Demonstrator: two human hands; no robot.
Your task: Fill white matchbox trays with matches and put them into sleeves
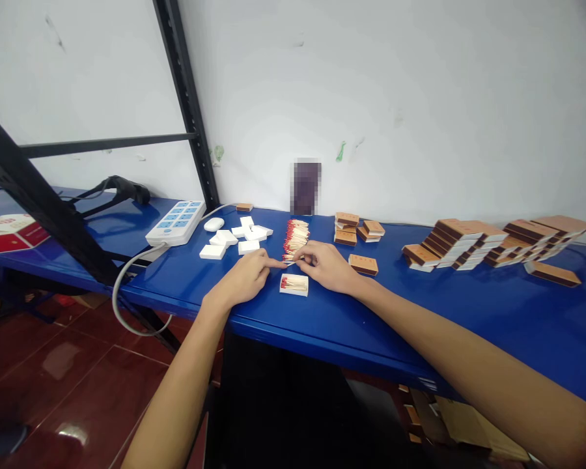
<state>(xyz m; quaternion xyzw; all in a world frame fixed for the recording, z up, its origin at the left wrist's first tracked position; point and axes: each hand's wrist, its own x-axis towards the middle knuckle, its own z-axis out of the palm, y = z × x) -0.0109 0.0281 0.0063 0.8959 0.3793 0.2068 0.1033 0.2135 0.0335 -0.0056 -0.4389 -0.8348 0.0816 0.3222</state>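
My right hand (pixel 328 266) is bent over the near end of a row of red-headed matches (pixel 295 238), with thumb and forefinger pinched on a match. My left hand (pixel 247 277) reaches in from the other side. Its index finger is stretched out to the red tip of that match, while its other fingers are curled and hold nothing visible. Just below the fingertips lies a white matchbox tray (pixel 293 292), part filled with matches whose red heads point left. My right hand covers part of the near matches.
Several white trays (pixel 212 251) lie left of the matches, near a power strip (pixel 176 223) and a white rounded object (pixel 213 224). Brown matchboxes (pixel 364 264) lie to the right, with larger stacks (pixel 444 242) farther right. A black metal post (pixel 188 98) rises at the back left.
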